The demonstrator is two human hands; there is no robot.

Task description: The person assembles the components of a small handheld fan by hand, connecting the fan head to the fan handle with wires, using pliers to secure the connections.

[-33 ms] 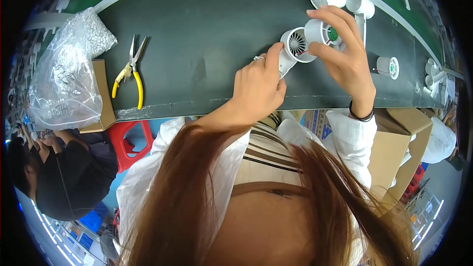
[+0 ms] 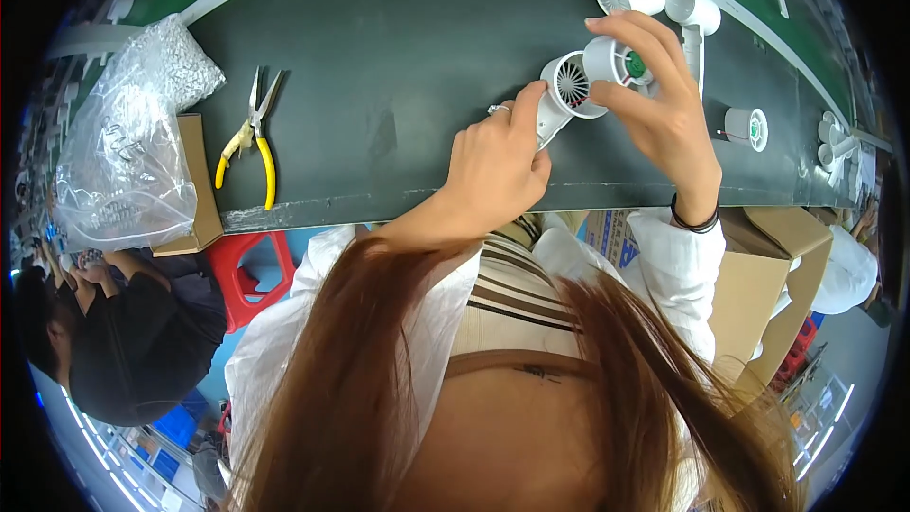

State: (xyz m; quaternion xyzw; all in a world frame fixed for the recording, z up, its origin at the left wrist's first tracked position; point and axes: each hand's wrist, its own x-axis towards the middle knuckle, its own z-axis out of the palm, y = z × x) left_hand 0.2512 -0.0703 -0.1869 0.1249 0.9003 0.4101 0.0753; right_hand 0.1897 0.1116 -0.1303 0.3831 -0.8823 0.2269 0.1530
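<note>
at upper right of the frame, a white fan shell [image 2: 566,90] is clamped in the left hand [image 2: 495,169].
a round motor piece [image 2: 618,64] is pinched against it by the right hand [image 2: 668,114].

Single head-worn fisheye view, looking steeply down from above the person's own hair [image 2: 379,389] onto the dark conveyor belt [image 2: 398,66]. Both hands are sitting close, upper centre. Straight belt edges are bending toward the rim; corners are vignetting black.

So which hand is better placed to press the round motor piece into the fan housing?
Probably the right hand: it already pinches the round motor piece right against the white fan housing, which the left hand grips by its handle.
</note>
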